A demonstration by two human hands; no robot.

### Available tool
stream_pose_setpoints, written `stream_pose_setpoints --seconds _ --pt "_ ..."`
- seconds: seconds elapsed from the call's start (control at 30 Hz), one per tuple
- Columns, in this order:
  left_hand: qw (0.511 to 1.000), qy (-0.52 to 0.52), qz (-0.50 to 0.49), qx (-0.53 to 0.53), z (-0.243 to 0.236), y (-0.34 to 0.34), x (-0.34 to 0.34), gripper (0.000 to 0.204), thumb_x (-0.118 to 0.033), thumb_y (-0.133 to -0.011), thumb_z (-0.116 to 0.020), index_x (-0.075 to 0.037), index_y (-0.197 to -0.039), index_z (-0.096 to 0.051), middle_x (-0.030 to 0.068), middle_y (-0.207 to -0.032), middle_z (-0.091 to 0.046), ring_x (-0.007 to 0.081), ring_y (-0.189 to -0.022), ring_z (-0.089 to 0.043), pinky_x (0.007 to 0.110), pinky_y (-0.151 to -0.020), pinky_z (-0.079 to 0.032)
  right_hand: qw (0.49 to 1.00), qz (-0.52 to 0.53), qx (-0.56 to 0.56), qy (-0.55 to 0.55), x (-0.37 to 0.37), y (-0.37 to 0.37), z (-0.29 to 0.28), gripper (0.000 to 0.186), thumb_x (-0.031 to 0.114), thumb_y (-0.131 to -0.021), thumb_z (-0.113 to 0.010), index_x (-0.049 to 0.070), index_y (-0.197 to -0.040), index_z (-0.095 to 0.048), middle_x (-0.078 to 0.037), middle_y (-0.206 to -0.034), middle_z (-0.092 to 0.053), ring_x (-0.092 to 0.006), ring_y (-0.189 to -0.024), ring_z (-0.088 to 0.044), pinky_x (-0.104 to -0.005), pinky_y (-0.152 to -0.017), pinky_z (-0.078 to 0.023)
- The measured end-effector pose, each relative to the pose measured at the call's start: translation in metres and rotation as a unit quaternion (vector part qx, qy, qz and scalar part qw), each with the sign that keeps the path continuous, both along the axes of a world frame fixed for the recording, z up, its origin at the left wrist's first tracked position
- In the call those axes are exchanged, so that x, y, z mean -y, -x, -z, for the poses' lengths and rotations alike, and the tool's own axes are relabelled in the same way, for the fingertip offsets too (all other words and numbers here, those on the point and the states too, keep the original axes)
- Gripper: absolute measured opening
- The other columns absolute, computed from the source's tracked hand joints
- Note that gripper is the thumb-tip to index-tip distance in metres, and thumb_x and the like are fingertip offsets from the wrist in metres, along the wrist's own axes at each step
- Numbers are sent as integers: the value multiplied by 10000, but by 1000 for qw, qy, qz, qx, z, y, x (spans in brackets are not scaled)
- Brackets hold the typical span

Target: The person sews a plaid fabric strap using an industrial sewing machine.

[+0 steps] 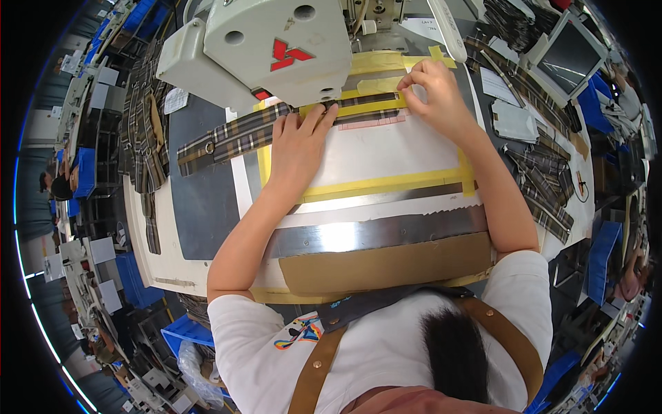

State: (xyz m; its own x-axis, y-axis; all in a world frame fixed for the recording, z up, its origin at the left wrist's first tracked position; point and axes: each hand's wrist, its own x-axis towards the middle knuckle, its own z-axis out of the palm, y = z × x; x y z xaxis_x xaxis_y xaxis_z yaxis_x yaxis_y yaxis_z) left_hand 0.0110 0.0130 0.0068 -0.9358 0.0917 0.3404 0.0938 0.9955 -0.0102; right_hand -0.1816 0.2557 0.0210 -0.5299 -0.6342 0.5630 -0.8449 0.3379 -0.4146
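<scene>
The sewing machine (276, 52) is cut off by the upper edge, and its needle is hidden beneath its own bulk. Just in front of the machine, the left hand (298, 146) covers a stretch of plaid strip (238, 134). Right of the machine, whatever the right hand (438, 100) may pinch is too small to tell. Far left of the machine, a co-worker (61, 186) is too small and blurred to read.
</scene>
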Motion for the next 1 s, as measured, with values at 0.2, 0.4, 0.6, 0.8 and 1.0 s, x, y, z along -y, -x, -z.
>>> stream_pose_setpoints --seconds 0.2,0.4,0.6,0.8,1.0 --pt "1000 -6 4 -10 1 0 0 646 -17 -880 -651 -178 -1502 -589 38 -1367 -604 295 -1037 -582 465 -1037 -431 997 62 2 -42 9 -18 1 40 84 -850 -740 62 -850 -774 -81 -912 -654 -296 -996 -602 -425 -899 -457" --pt "1000 -4 4 -21 4 1 0 648 -17 -873 -659 -178 -1497 -595 39 -1370 -604 297 -1027 -579 466 -1031 -435 990 100 3 -95 19 -30 -1 103 149 -871 -779 51 -841 -779 -99 -931 -684 -297 -1017 -600 -441 -943 -423" --pt "1000 -7 8 -23 3 1 0 633 -27 -883 -657 -177 -1495 -599 45 -1372 -602 297 -1032 -578 467 -1035 -433 987 122 55 -94 20 -17 11 147 197 -865 -805 61 -817 -780 -97 -902 -694 -292 -1020 -604 -448 -953 -409" --pt "1000 -14 8 -16 1 -1 0 633 -24 -882 -656 -176 -1495 -599 47 -1375 -601 298 -1036 -579 471 -1037 -431 985 115 102 -77 18 -10 14 111 167 -861 -792 66 -815 -780 -71 -880 -694 -278 -979 -617 -448 -941 -414" --pt "1000 -21 10 -21 2 0 0 637 -20 -878 -655 -175 -1493 -601 45 -1373 -602 299 -1029 -578 472 -1031 -430 987 112 -87 -80 18 -25 4 61 58 -867 -730 66 -821 -770 -62 -876 -687 -273 -951 -602 -453 -920 -411"
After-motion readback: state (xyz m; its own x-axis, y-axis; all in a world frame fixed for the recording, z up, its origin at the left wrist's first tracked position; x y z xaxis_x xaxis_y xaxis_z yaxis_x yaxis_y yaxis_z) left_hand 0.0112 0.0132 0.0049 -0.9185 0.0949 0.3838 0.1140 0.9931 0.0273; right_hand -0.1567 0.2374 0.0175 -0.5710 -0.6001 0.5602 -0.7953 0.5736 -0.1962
